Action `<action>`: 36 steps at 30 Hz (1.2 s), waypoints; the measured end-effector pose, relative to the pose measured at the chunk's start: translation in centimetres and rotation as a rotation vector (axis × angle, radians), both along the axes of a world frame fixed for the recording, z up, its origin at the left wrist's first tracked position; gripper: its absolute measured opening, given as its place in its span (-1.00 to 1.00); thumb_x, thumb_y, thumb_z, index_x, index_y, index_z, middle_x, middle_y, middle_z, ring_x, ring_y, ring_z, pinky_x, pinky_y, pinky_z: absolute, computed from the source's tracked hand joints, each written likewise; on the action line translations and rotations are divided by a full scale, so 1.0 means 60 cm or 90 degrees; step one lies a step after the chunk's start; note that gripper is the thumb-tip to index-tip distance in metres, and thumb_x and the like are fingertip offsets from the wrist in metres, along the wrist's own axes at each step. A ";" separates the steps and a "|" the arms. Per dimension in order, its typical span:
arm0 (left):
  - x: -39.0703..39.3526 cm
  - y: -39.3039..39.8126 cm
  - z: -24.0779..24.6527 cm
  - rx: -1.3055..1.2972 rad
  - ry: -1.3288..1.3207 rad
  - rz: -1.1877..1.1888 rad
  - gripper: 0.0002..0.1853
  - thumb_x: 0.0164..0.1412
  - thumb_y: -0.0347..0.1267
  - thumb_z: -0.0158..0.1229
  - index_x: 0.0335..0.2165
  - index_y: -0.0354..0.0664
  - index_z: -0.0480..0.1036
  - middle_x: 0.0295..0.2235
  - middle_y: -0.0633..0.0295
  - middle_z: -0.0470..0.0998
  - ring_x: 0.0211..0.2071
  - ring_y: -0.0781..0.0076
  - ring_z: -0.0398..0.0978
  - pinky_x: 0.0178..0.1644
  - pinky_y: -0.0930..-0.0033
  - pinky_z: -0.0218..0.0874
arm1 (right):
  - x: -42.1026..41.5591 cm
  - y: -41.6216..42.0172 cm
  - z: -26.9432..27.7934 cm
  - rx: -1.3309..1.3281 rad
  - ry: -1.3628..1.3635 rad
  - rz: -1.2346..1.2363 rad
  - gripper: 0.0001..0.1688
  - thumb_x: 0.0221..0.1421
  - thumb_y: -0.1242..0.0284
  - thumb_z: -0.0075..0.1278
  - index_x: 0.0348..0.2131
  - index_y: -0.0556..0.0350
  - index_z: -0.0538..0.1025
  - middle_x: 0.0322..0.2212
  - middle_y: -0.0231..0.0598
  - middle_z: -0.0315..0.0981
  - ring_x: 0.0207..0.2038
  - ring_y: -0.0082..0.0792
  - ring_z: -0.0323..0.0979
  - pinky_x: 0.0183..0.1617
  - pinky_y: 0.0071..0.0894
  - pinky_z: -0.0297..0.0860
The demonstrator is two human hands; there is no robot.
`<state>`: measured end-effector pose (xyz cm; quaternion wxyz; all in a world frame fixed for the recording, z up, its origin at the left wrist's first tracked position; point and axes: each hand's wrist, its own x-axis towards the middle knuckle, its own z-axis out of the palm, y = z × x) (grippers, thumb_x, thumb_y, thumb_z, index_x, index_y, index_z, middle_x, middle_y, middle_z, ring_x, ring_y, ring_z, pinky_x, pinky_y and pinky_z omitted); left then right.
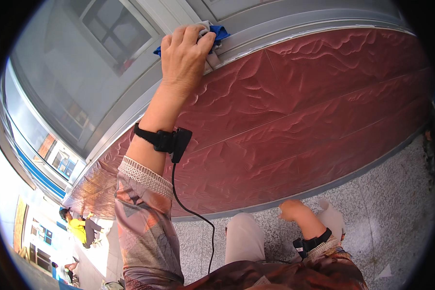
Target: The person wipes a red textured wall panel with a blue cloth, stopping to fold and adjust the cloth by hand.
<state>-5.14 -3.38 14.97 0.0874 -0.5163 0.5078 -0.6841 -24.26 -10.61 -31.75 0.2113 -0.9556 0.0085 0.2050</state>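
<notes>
My left hand (185,50) is raised to the lower part of a window's metal frame (246,45), palm down. Bunched under its fingers is a blue and grey cloth (220,32), pressed against the frame. A strip of the frame by the thumb is covered by the hand and cloth. My right hand (291,210) hangs low above the floor, between my light trouser legs (244,235). Its fingers look curled, but their inner side is hidden from me. The nearest surface to it is the foot of a dark red textured wall (293,101).
A window pane (83,83) reflects buildings at upper left. Black straps with small devices (172,141) circle both wrists, and a cable (194,214) trails from the left one. Speckled paving (369,195) lies below. Farther off, a person in yellow (78,228) sits along the wall.
</notes>
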 end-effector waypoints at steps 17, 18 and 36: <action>0.019 -0.021 0.068 0.033 0.034 -0.099 -0.60 -0.09 -0.51 0.26 -0.19 0.03 0.56 -0.12 0.34 0.55 -0.03 0.20 0.45 0.03 0.15 0.25 | -0.010 -0.014 -0.008 -0.011 0.011 0.009 -0.51 0.13 0.14 0.17 -0.10 0.15 0.60 -0.07 -0.03 0.56 0.03 0.00 0.50 0.06 -0.07 0.43; 0.015 -0.011 0.024 0.081 0.024 -0.067 -0.66 -0.04 -0.49 0.22 -0.21 0.02 0.56 -0.12 0.35 0.54 0.00 0.26 0.44 0.04 0.17 0.25 | -0.011 -0.011 0.001 -0.010 0.015 0.010 -0.51 0.13 0.14 0.16 -0.10 0.15 0.60 -0.07 -0.03 0.56 0.03 0.00 0.50 0.07 -0.08 0.42; 0.099 -0.024 0.361 -0.243 0.027 -0.149 -0.65 -0.01 -0.52 0.09 -0.17 -0.23 0.52 -0.23 -0.12 0.51 -0.11 -0.18 0.41 0.05 -0.02 0.22 | -0.004 -0.006 -0.005 0.018 0.003 -0.012 -0.56 0.12 0.20 0.17 -0.13 0.16 0.62 -0.11 0.02 0.57 0.00 0.02 0.52 0.04 -0.06 0.43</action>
